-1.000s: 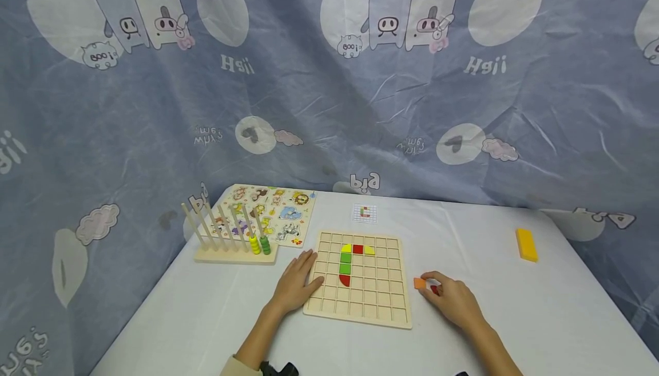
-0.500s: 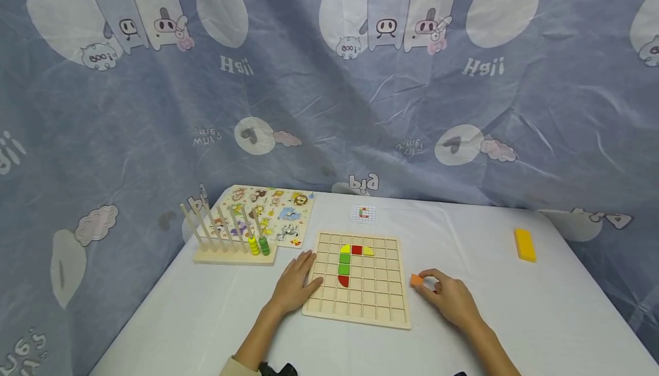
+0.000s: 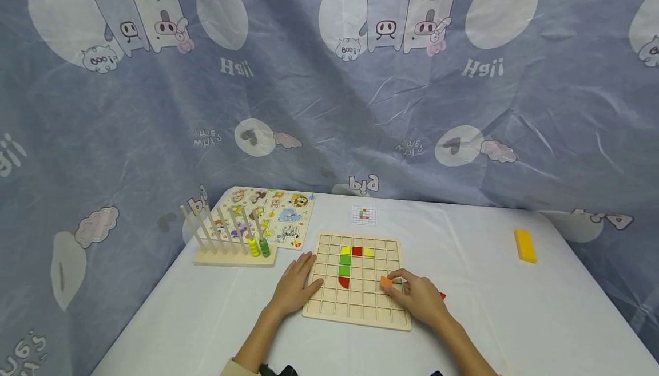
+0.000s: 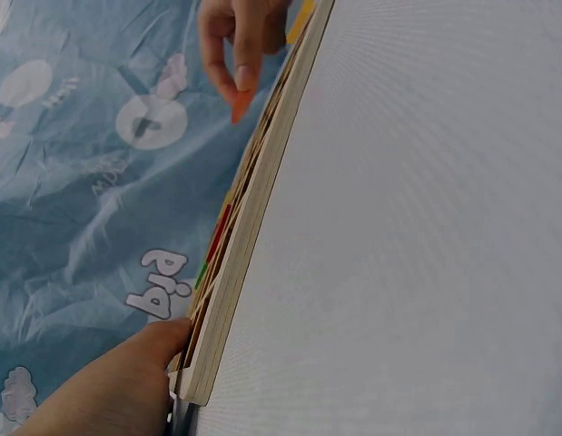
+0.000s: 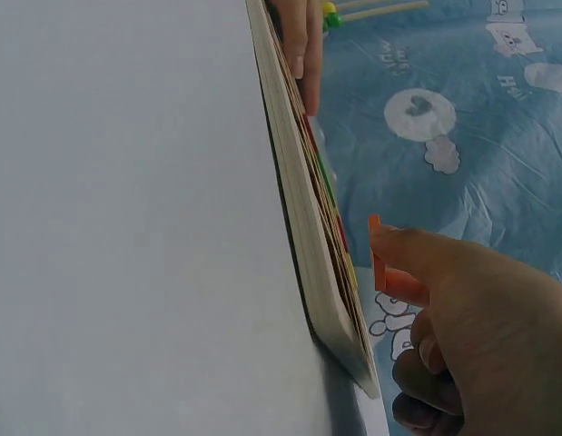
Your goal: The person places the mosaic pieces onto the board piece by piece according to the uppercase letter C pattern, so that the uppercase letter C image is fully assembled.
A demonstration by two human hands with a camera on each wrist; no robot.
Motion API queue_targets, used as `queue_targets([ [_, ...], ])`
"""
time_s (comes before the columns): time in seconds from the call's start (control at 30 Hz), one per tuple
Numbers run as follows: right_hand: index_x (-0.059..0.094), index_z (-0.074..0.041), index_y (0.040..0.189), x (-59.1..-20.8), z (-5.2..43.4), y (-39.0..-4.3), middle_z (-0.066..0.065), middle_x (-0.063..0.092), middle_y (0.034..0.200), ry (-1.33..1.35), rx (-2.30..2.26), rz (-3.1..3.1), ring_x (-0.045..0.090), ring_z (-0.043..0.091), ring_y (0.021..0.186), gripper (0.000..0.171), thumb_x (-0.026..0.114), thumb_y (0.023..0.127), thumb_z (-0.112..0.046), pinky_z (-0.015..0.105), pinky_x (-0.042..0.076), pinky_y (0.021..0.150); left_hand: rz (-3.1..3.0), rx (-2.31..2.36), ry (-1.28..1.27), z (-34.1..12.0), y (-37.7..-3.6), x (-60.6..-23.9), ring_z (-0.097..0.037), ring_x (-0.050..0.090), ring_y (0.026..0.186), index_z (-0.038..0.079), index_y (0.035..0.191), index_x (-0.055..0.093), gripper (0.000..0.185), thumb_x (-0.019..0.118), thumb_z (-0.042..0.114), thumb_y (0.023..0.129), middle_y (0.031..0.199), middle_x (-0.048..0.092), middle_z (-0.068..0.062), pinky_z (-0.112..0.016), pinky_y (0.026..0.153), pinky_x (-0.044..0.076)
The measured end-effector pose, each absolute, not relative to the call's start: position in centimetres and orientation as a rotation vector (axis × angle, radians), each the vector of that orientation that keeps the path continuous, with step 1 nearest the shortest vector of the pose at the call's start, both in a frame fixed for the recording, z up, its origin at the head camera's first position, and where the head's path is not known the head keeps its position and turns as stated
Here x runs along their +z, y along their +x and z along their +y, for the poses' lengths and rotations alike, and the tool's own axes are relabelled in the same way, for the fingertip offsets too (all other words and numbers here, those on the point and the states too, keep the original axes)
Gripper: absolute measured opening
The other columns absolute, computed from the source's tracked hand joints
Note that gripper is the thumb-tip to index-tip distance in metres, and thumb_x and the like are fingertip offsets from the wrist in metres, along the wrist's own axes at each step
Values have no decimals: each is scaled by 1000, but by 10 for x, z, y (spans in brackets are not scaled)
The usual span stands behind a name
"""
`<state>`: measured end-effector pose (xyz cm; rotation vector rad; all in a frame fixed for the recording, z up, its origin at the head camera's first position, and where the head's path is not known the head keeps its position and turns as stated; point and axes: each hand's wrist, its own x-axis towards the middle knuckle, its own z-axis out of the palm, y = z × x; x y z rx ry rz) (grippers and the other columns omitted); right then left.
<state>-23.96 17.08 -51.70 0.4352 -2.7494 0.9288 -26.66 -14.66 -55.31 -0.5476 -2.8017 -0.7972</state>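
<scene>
My right hand (image 3: pixel 419 299) pinches a flat orange square tile (image 3: pixel 386 283) between thumb and forefinger, over the right part of a wooden grid board (image 3: pixel 360 320). In the right wrist view the orange tile (image 5: pixel 377 254) is held on edge above the board. My left hand (image 3: pixel 293 287) rests on the board's left edge with straight fingers. Set in the grid are a red square tile (image 3: pixel 357 251), yellow pieces (image 3: pixel 368 252) on both sides of it, two green tiles (image 3: pixel 344 265) and a rounded red piece (image 3: pixel 344 282). Another red piece (image 3: pixel 443 295) lies partly hidden behind my right hand.
A small pattern card (image 3: pixel 364 216) lies behind the board. To the left stand a wooden peg rack (image 3: pixel 234 256) with yellow and green beads and an animal puzzle board (image 3: pixel 288 214). A yellow block (image 3: pixel 525 245) lies far right. A printed cloth (image 3: pixel 329 78) hangs behind the table.
My right hand has lifted the orange tile from the table right of the board and carried it left over the grid. The red piece behind it has come into view. My left hand stays put.
</scene>
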Motion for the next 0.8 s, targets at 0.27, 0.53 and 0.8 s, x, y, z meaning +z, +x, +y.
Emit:
queue_targets([
  [0.27, 64, -24, 100, -517, 142, -239, -14, 27, 45, 546, 892, -2782, 19, 0, 41, 30, 69, 80, -44, 17, 17, 39, -2790, -801, -554, -146, -266, -551, -21, 22, 137, 6, 142, 34, 68, 48, 48, 92, 147, 31, -10, -39, 112, 13],
  [0.53, 65, -23, 98, -519, 125, -242, -14, 28, 45, 576, 857, -2778, 20, 0, 41, 25, 70, 79, -39, 18, 18, 38, -2793, -794, -550, -146, -264, -551, -22, 23, 136, 7, 142, 35, 66, 48, 48, 92, 147, 31, -10, -39, 112, 14],
  [0.8, 66, -23, 97, -519, 116, -245, -15, 32, 45, 582, 787, -2761, 25, 1, 41, 25, 70, 79, -40, 20, 22, 38, -2787, -790, -552, -146, -264, -551, -23, 24, 136, 6, 142, 35, 66, 49, 46, 92, 147, 31, -10, -40, 112, 15],
])
